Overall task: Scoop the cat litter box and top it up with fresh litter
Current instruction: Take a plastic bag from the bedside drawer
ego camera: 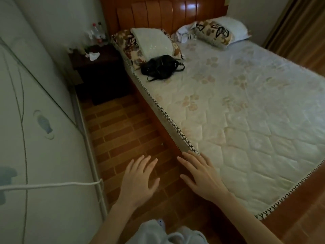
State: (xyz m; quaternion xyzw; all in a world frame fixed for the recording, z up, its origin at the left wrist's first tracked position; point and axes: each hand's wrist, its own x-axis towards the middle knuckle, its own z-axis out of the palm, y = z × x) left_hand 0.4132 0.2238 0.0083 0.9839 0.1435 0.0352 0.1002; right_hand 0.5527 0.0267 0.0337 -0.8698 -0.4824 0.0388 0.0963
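No litter box, scoop or litter bag shows in the head view. My left hand (139, 180) hovers palm down over the brown tiled floor, fingers straight and spread, holding nothing. My right hand (202, 176) is stretched out the same way beside it, near the corner edge of the mattress (246, 120), fingers straight and empty. Both forearms reach in from the bottom of the frame.
A narrow strip of tiled floor (123, 131) runs between a white wardrobe (35, 120) on the left and the bed on the right. A dark nightstand (100, 74) with bottles closes the far end. A black bag (161, 67) and pillows lie on the bed.
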